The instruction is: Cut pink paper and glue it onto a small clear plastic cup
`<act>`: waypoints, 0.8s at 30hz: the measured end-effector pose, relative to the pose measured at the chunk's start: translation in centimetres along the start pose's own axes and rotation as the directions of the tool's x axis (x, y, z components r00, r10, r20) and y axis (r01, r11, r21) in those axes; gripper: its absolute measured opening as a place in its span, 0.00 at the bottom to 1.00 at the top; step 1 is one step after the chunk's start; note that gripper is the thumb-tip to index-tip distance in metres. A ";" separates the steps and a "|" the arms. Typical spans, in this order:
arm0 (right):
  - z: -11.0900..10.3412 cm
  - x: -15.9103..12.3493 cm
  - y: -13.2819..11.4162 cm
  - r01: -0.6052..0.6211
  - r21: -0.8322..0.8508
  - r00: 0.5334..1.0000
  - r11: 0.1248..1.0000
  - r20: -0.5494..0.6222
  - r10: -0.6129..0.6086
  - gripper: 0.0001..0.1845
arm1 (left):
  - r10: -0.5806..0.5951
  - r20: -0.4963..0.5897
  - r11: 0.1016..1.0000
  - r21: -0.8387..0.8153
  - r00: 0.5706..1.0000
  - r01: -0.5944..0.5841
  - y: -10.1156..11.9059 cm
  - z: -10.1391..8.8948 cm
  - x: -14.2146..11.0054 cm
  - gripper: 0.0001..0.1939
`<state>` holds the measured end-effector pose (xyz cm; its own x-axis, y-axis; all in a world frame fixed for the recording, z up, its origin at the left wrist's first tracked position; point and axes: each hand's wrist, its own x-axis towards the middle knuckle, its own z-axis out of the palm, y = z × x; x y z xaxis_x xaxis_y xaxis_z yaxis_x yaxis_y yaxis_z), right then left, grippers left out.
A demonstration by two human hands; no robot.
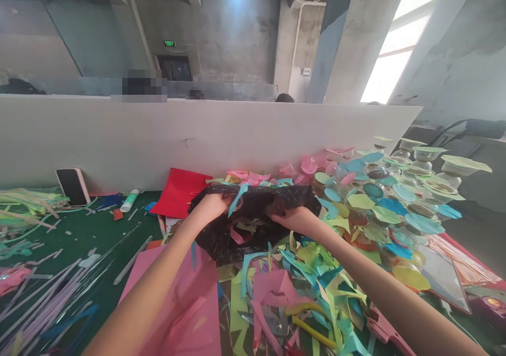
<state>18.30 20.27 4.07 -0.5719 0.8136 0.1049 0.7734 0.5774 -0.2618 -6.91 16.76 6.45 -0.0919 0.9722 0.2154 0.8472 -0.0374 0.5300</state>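
Note:
A black plastic bag (pixel 253 200) lies with its mouth spread toward me, and paper scraps, among them a curled pink strip (pixel 240 235), show inside. My left hand (pixel 215 206) is closed on the bag's left rim, its fingertips partly hidden by the plastic. On the right side, my right hand (pixel 290 220) grips the opposite rim, fingers mostly out of sight in the folds. A blue paper strip (pixel 238 198) hangs over the far rim beside my left hand. Below the bag is a heap of cut paper scraps (pixel 276 285), with yellow-handled scissors (pixel 310 314) lying in it.
Pink paper sheets (pixel 177 303) lie under my left forearm, and red paper (pixel 179 190) is behind. Stacked clear cups with coloured paper discs (pixel 395 203) crowd the right. A phone (pixel 73 186) leans on the white partition (pixel 237 135); a glue stick (pixel 129 200) lies nearby.

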 end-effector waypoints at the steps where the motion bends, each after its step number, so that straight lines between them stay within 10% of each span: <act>1: -0.1 -0.1 -0.2 0.010 0.039 1.000 0.999 -0.009 -0.009 0.13 | 0.001 -0.012 1.000 -0.010 1.000 -0.002 0.1 -0.2 0.0 0.14; 11: -1.1 -2.0 -2.2 0.098 0.348 0.994 0.932 -0.081 -0.074 0.29 | 0.018 0.021 0.995 -0.097 1.000 -0.015 1.7 -1.1 -1.1 0.17; 24: 1.4 -6.6 -6.5 0.216 0.620 0.975 0.754 -0.171 -0.139 0.29 | 0.005 0.005 0.980 -0.200 1.000 -0.004 4.5 1.0 -9.7 0.16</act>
<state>16.66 11.02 3.75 -0.6189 0.7248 0.3028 0.2897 0.5689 -0.7697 -1.65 7.38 5.93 -0.0849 0.9732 0.2139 0.7259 -0.0866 0.6824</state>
